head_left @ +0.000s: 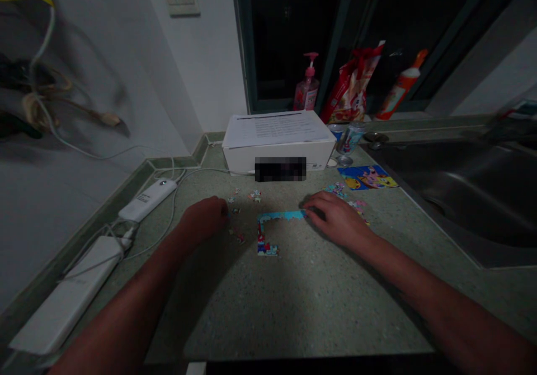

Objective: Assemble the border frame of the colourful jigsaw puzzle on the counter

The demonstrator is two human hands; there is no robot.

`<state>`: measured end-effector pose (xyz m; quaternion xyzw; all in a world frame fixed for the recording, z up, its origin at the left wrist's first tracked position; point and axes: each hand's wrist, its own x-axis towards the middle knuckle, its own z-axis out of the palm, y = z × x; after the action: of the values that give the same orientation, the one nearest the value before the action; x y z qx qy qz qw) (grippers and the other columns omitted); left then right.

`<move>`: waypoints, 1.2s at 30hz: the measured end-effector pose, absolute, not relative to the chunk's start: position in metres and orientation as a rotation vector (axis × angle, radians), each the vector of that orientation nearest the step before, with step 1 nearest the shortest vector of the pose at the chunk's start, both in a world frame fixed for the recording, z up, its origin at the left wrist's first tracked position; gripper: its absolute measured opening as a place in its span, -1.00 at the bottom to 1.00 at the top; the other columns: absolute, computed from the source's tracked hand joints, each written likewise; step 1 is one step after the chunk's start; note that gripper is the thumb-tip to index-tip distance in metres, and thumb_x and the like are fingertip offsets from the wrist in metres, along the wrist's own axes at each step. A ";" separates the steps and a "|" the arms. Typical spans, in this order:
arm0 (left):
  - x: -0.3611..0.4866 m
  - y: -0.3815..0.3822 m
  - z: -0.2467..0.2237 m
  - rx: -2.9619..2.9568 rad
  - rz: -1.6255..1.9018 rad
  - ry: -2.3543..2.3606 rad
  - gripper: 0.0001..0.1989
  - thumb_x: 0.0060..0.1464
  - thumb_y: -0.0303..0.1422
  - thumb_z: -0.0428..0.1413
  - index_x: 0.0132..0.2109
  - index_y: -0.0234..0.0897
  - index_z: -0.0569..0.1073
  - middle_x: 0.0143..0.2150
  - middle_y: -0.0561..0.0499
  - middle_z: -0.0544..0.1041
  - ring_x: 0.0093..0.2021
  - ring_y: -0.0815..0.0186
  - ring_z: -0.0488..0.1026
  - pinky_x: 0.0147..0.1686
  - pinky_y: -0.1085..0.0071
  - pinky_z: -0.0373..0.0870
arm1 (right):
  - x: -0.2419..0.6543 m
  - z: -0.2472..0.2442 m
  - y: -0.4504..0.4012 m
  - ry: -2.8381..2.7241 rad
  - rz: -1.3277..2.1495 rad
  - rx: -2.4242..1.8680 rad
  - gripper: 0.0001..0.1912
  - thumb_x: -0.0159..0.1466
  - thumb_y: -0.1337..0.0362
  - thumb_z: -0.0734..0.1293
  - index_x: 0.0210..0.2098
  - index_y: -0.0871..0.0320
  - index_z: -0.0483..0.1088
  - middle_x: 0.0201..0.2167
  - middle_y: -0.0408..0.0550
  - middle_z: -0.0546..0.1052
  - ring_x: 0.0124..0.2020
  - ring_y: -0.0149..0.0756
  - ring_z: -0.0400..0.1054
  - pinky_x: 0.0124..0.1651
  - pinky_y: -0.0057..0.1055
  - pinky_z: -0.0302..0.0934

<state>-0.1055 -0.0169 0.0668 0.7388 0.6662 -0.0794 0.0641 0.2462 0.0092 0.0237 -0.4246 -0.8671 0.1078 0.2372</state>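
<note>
- White power strip (67,291) and a smaller white power strip (147,200) lie along the left edge of the worktop (293,308), with cables trailing from them.
- Left hand (204,218): arched, its fingers (220,210) curled down among loose jigsaw pieces (237,218); whether they hold one is hidden.
- L-shaped joined jigsaw section (277,215): mid-worktop, its long blue-edged arm running sideways, its short arm pointing toward the person, in front of a white box (279,154).
- Right hand (338,218): palm down, its fingers (316,201) close together, lying on the section's right end, not visibly gripping.
- Further loose jigsaw pieces (350,198) lie under and beyond that hand, near a colourful picture card (368,177), left of a steel sink (453,196).
</note>
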 end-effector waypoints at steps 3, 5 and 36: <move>-0.108 -0.015 0.064 2.216 -0.217 2.002 -0.75 0.26 -0.41 0.04 -0.12 -0.31 0.63 -0.07 -0.23 0.65 -0.15 0.05 0.62 -0.19 0.26 0.45 | 0.247 0.023 0.009 -2.374 0.289 -1.167 -0.79 0.45 0.31 0.30 -0.09 0.07 0.60 -0.08 0.06 0.63 0.00 -0.04 0.52 0.11 -0.03 0.41; -0.110 -0.014 0.062 2.207 -0.219 2.004 -0.76 0.24 -0.41 0.05 -0.13 -0.29 0.62 -0.08 -0.21 0.65 -0.15 0.09 0.61 -0.20 0.29 0.43 | 0.247 0.023 0.009 -2.372 0.287 -1.161 -0.80 0.45 0.30 0.30 -0.09 0.06 0.60 -0.08 0.05 0.63 0.00 -0.05 0.52 0.10 -0.05 0.41; -0.069 -0.025 0.057 1.683 0.629 1.472 -0.75 0.20 -0.24 0.17 -0.07 -0.20 0.65 -0.25 -0.02 0.68 -0.29 0.24 0.55 -0.26 0.31 0.49 | 0.247 0.031 0.007 -2.189 0.187 -1.221 -0.73 0.45 0.30 0.24 -0.07 0.03 0.59 -0.12 0.02 0.63 -0.05 -0.06 0.52 0.03 -0.13 0.41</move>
<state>-0.0694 -0.0249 0.0566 0.6648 0.5812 0.2483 0.3982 0.2470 0.0067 0.0314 -0.4621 -0.8283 0.0706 0.3089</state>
